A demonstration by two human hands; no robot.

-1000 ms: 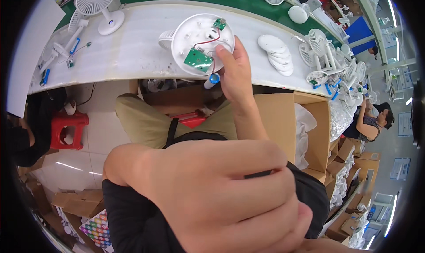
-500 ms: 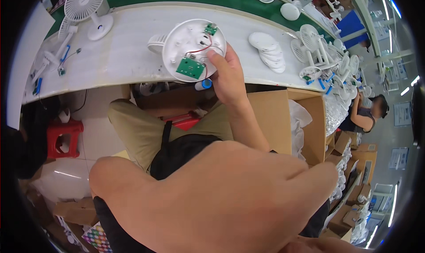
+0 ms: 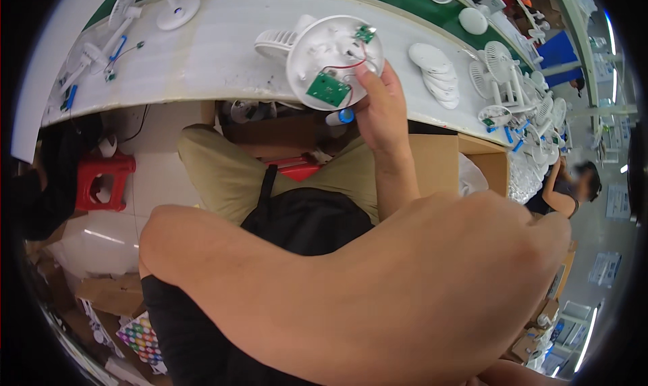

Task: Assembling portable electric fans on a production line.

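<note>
My right hand (image 3: 385, 109) grips the right edge of a white round fan base (image 3: 304, 62), thumb on its inside face and fingers behind. The base's open underside faces me. Inside it are a larger green circuit board (image 3: 328, 89), a smaller green board (image 3: 365, 34) and red and dark wires. A white fan head (image 3: 273, 43) shows beyond its left side. Just below the base is a white cylinder with a blue end (image 3: 344, 116); its attachment is hidden. My left forearm (image 3: 351, 278) crosses close to the camera, and my left hand (image 3: 530, 227) is at the right, fingers hidden.
A stack of white discs (image 3: 435, 75) lies on the white table (image 3: 216, 55). Assembled fans (image 3: 499, 65) crowd the right, with others at far left. Below are a cardboard box (image 3: 432, 163) and a red stool (image 3: 104, 180). Another person (image 3: 563, 190) works at right.
The whole view has shifted, so the table and fans appear farther right and higher. My right hand still holds the fan base at nearly the same tilt. My left forearm still crosses in front.
</note>
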